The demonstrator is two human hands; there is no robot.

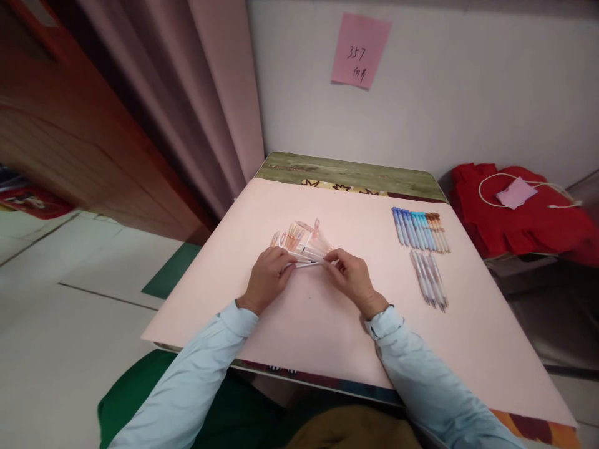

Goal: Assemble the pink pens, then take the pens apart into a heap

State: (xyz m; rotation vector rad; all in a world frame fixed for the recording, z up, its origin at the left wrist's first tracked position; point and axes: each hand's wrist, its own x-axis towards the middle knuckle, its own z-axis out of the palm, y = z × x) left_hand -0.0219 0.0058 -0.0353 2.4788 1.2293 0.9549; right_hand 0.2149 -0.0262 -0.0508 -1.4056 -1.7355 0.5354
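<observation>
Both of my hands are over the middle of the paper-covered table. My left hand (267,277) pinches the left end of a slim white pen (307,265), and my right hand (352,278) pinches around its right end. The pen lies sideways between my fingertips. Just beyond my fingers is a loose pile of pale pink and clear pens (297,236), pointing different ways and partly hidden by my hands. Over to the right, a row of blue, light blue and brown pens (421,231) lies side by side. Below that row sit several whitish pens (428,279), laid parallel.
Light pink paper (309,337) covers most of the table. A patterned green tabletop edge (350,168) shows at the back. Right of the table is a red cloth (472,218) with a white cord (482,187). A pink note (361,50) is on the wall.
</observation>
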